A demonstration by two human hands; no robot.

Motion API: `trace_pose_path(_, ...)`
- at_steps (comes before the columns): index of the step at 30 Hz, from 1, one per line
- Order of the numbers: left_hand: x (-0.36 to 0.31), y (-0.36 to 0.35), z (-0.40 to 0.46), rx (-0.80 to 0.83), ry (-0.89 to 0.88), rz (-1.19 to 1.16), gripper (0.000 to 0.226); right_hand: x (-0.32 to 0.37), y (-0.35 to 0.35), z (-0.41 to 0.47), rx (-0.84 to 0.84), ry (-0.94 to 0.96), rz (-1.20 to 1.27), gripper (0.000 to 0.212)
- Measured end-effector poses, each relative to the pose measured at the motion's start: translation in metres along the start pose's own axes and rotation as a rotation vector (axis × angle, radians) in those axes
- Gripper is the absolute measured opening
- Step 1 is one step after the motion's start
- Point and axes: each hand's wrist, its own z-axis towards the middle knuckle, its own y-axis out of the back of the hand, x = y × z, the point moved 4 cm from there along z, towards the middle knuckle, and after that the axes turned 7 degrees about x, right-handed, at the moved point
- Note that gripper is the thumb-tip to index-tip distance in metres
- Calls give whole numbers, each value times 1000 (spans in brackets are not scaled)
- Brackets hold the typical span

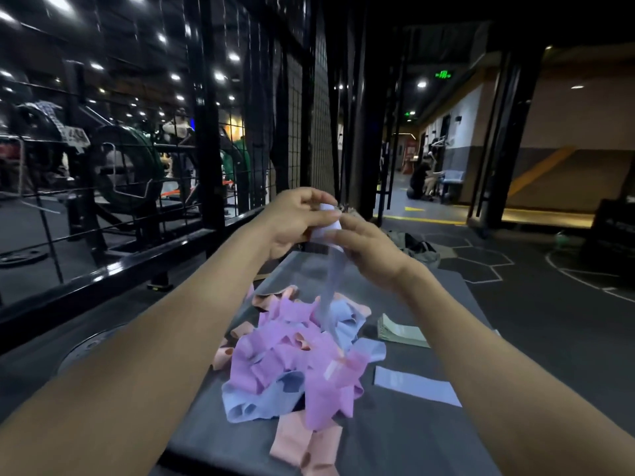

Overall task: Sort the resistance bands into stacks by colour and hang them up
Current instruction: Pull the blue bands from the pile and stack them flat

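Observation:
A tangled pile of resistance bands in purple, blue and peach lies on a dark grey bench. Above its far end, my left hand and my right hand both pinch the top of one pale blue band, which hangs blurred down to the pile. To the right of the pile sits a small stack of green bands. A single pale blue band lies flat nearer to me on the right.
A black wire-mesh cage wall with a low black rail runs along the left. Gym machines stand behind it. A grey bag lies on the floor beyond the bench. Dark floor with white lines spreads to the right.

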Motion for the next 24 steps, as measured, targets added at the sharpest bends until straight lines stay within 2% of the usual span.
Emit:
trace_pose_path(3, -6, -6, 2, 24, -2, -28, 19, 4, 6, -10, -50, -40, 89, 46)
trace_pose_path(6, -5, -5, 4, -31, 3, 223, 23, -2, 16, -25, -82, -129, 47, 45)
trace_pose_path(8, -1, -2, 5, -96, -10, 384, 23, -5, 26, -38, -122, -189, -59, 33)
trace_pose_path(10, 5, 2, 7, -189, -41, 459, 21, -12, 36, -54, -123, -270, -204, 11)
trace_pose_path(11, 9, 3, 8, -233, -50, 472, 21, -17, 41, -64, -111, -321, -266, 10)
trace_pose_path(15, 39, -8, 11, -297, -38, 529, 17, -51, 65, -97, -77, -541, -569, 26)
trace_pose_path(20, 91, -32, 15, -314, 11, 611, 14, -88, 99, -147, -82, -728, -756, 15)
trace_pose_path(24, 135, -47, 17, -312, 106, 549, 12, -110, 129, -189, -164, -849, -814, 20)
